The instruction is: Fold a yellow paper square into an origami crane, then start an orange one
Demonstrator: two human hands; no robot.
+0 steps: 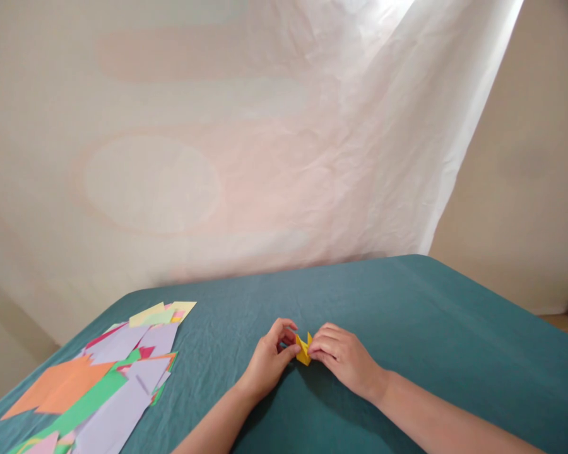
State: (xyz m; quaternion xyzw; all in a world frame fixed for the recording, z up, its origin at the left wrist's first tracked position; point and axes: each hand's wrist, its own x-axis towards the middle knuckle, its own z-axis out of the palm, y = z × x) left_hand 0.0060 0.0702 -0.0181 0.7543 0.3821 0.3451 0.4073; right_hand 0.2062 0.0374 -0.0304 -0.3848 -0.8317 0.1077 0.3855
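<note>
Head: yellow paper (303,355), tips upward

"Can any word, number or brand be read in the frame?"

"None can be read. The nearest thing to a sign is the faint pinkish pattern on the hanging cloth (274,189) that fills the upper part of the frame."

"What does that pattern look like?"

"A paler oval (151,183) with a pinkish outline sits left of centre, and a broad pinkish area stretches from it toward the middle. Above it, in the upper left, runs a pinkish band (170,57) with a rounded left end."

"Does it spell anything?"

"Nothing legible; the shapes are too pale and blurred to tell as letters, figures or a logo."
</note>
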